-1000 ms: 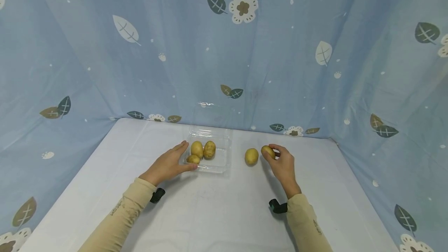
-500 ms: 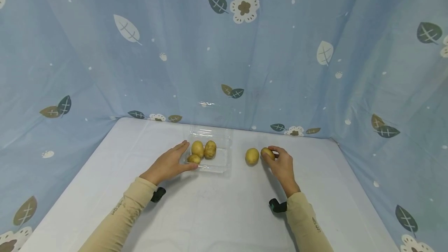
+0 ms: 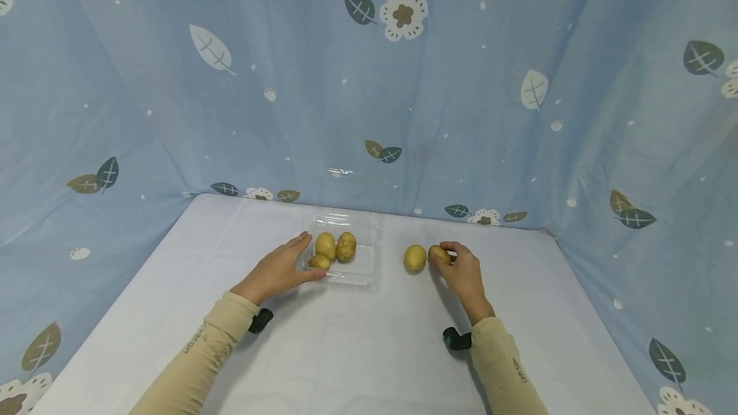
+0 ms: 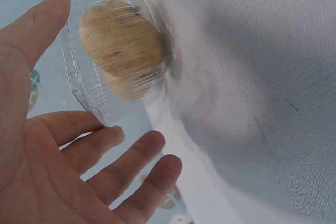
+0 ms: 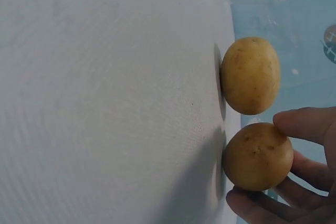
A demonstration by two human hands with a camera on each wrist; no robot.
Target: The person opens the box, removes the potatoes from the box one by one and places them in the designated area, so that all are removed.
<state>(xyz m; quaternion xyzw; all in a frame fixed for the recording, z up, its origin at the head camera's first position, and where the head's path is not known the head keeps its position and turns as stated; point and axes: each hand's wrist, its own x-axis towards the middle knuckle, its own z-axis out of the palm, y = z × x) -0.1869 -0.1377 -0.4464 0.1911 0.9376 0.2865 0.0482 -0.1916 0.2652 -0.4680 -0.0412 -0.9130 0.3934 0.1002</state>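
A clear plastic clamshell container [image 3: 369,255] with its lid raised holds three yellow potatoes [image 3: 346,246]. My left hand [image 3: 277,269] is spread round its left front corner, thumb at the front rim and fingertips at the left side. The left wrist view shows these fingers [image 4: 139,156] fairly straight, with potatoes [image 4: 123,40] behind the ribbed wall. To the right of the container, my right hand [image 3: 463,274] holds a potato [image 5: 258,157] between thumb and fingers, low over the cloth. Just left of it lies another potato [image 5: 251,75] on the table.
A white cloth covers the table [image 3: 369,351]. A blue curtain [image 3: 461,82] with leaves and flowers hangs along its back and sides. Black camera mounts [image 3: 458,339] stick out from both wrists.
My right hand has shifted slightly left and toward me with the potato, closer to the one on the table. My left hand and the container stay in place.
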